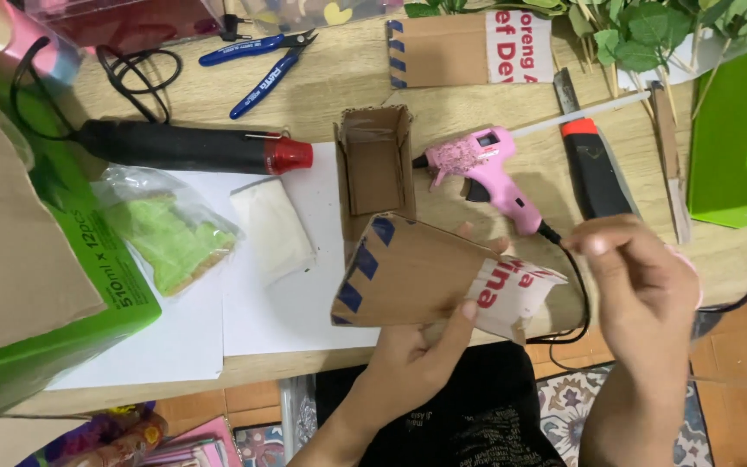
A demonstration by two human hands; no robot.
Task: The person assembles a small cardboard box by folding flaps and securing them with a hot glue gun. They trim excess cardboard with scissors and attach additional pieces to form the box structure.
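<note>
The left hand has its grip closed on a bent cardboard piece, thumb on top, held above the tabletop edge near six o'clock. The right hand, at four o'clock, is blurred, fingers curled; whether its grip holds anything cannot be told. At twelve o'clock of the cardboard lie a small cardboard box and a pink glue gun.

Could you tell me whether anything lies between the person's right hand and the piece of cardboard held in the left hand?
Nothing visible does. The right hand hovers just right of the cardboard piece, which the left hand grips from below. Only the glue gun's black cord runs behind the gap, on the table.
</note>
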